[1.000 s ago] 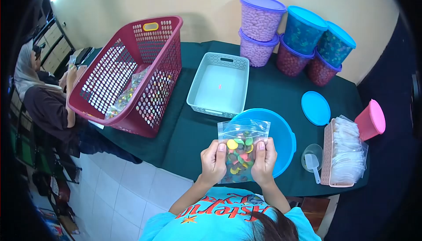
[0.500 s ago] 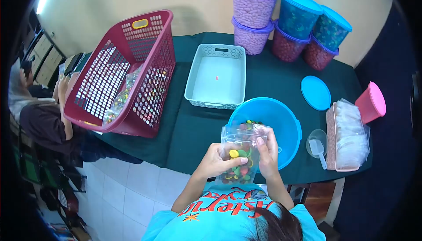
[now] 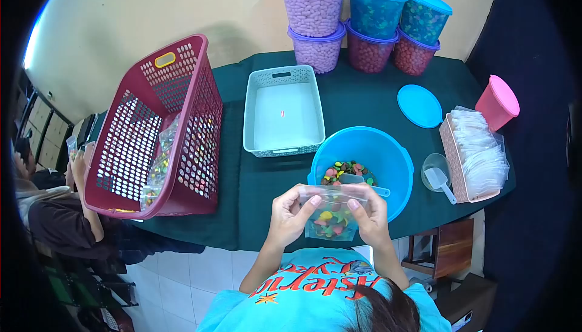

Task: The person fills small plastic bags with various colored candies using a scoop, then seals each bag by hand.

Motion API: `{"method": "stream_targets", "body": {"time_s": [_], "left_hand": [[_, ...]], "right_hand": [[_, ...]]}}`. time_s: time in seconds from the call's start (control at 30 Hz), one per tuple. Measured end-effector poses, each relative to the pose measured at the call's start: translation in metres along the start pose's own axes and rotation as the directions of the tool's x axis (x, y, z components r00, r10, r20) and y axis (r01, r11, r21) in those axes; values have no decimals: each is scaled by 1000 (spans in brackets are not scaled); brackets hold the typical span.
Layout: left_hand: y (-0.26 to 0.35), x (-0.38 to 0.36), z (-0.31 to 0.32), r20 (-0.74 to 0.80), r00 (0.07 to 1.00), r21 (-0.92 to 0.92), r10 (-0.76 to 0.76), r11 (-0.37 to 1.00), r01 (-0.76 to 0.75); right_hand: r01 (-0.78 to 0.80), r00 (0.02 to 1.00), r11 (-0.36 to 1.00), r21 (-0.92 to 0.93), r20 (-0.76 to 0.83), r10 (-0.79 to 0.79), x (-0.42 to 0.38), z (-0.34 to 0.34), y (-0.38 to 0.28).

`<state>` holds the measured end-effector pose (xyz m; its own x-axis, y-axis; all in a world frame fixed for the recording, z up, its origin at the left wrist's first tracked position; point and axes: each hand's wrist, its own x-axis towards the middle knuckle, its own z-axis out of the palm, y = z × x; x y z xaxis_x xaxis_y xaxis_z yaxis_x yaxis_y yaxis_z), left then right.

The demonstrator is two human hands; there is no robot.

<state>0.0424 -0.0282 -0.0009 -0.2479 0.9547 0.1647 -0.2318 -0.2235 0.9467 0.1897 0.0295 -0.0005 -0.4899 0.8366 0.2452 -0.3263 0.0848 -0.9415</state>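
Note:
Between my two hands is a clear zip bag (image 3: 331, 225) partly filled with yellow, green, pink and brown candies. My left hand (image 3: 288, 215) pinches its upper left side, thumb on the front. My right hand (image 3: 371, 215) grips the upper right corner in the same way. The bag hangs upright in front of my chest, overlapping the near rim of a blue basin (image 3: 397, 168). Inside the basin lie loose mixed candies (image 3: 351, 169) and a scoop with a pale blue handle (image 3: 379, 191).
A maroon laundry basket (image 3: 200, 83) on the left holds filled bags (image 3: 159, 171). Behind the basin stand a pale tray (image 3: 250, 111) and stacked candy tubs (image 3: 312, 14). To the right are a blue lid (image 3: 419, 106), a bowl with a scoop (image 3: 438, 177) and a box of bags (image 3: 479, 156). Another person (image 3: 60, 211) works at far left.
My left hand has moved from the bag's middle to its top edge, and both hands now hold the top. The view has shifted, showing more of the basin's candies and scoop.

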Motion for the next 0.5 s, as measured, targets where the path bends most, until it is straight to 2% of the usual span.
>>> {"method": "stream_targets", "body": {"time_s": [0.03, 0.1, 0.13, 0.2, 0.3, 0.37, 0.43, 0.5], "left_hand": [[0, 0, 1, -3, 1000, -9, 5, 1000, -5], [-3, 0, 4, -18, 1000, -34, -12, 999, 11], [-4, 0, 4, -39, 999, -60, -27, 998, 25], [-6, 0, 1, -29, 999, -57, -38, 998, 36], [-5, -1, 1, -29, 999, -82, -45, 996, 43], [-5, -2, 0, -41, 998, -109, -39, 993, 34], [-8, -4, -2, -29, 999, 20, 25, 999, -24], [-11, -6, -1, -58, 997, 59, 47, 997, -43]], "right_hand": [[2, 1000, 1000, 0, -4, -2, -1, 3, -2], [-143, 990, 986, 85, -5, 144, -1, 8, -4], [-141, 990, 986, 85, -7, 142, -1, 7, -5], [-33, 999, 999, -19, 6, 33, 0, 4, -7], [4, 998, 993, -120, 63, 4, -3, -5, 0], [13, 1000, 990, -144, 30, -9, -3, -7, 2], [21, 1000, 986, -167, 3, -21, -3, -9, 2], [35, 999, 982, -188, -22, -40, -2, -10, 2]]}}
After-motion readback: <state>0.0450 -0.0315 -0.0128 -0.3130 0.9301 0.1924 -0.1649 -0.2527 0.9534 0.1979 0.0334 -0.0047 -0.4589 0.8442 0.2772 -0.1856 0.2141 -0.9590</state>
